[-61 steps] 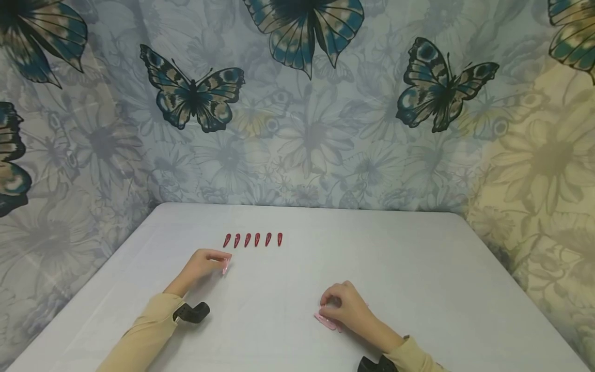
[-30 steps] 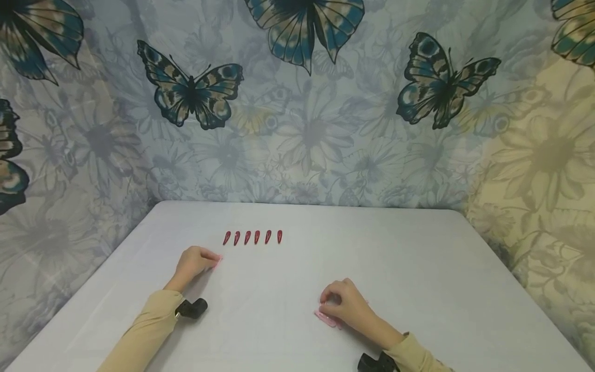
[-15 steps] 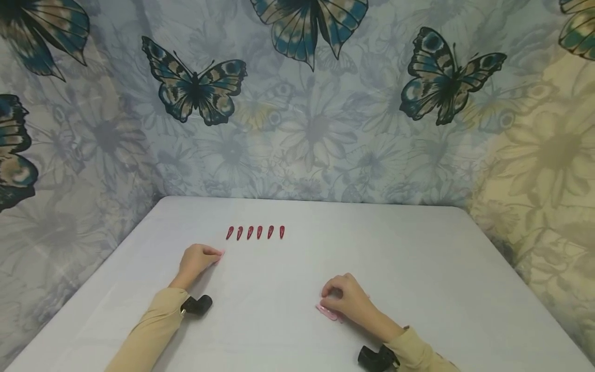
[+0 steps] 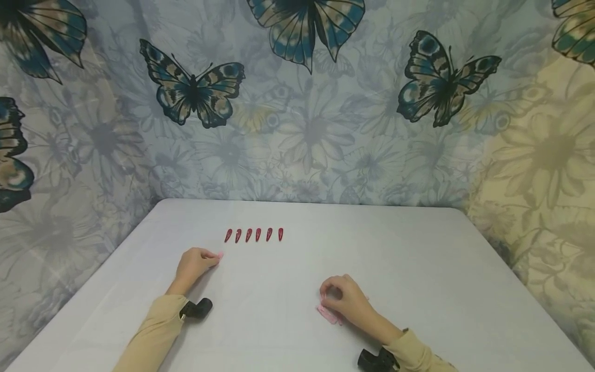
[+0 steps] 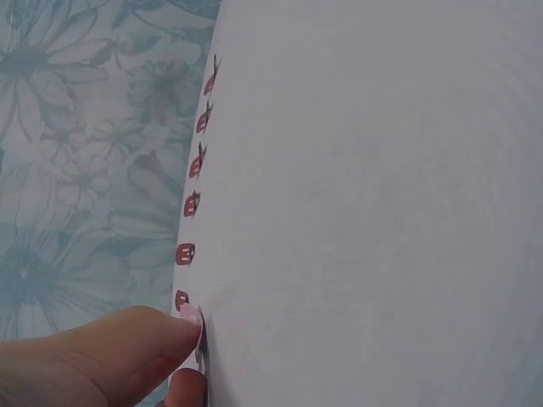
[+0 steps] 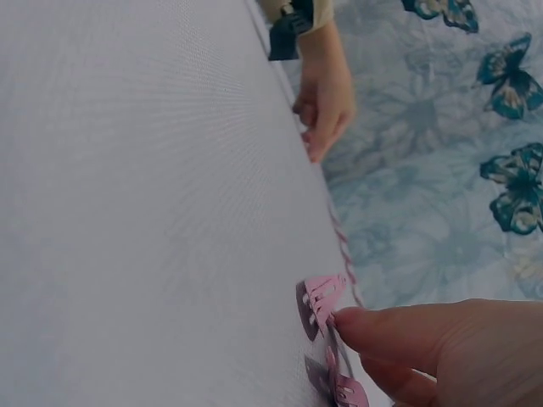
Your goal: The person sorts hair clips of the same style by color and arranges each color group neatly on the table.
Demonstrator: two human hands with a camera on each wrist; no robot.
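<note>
Near the left part of the table, my left hand (image 4: 192, 267) pinches a pink snap hair clip (image 4: 220, 255) between thumb and fingertips, low over the white surface. In the left wrist view that pink clip (image 5: 193, 317) overlaps the nearest red clip (image 5: 181, 299). Just beyond this hand lies a row of several red snap hair clips (image 4: 248, 235). My right hand (image 4: 349, 302) curls over a small group of pink snap hair clips (image 4: 328, 314), with thumb and forefinger pinching one. The right wrist view shows a pink clip (image 6: 323, 294) at the thumb tip and another (image 6: 348, 392) below it.
A white table (image 4: 279, 330) spreads beneath both hands. Behind it hangs a cloth backdrop (image 4: 316, 155) printed with flowers and butterflies. Black wrist cameras sit on the left cuff (image 4: 197, 309) and the right cuff (image 4: 376, 360).
Over two seconds, my left hand has moved slightly left and lowered the pink hair clip beneath the red row. The right hand stays put; a pink clip now shows raised at its fingertips.
</note>
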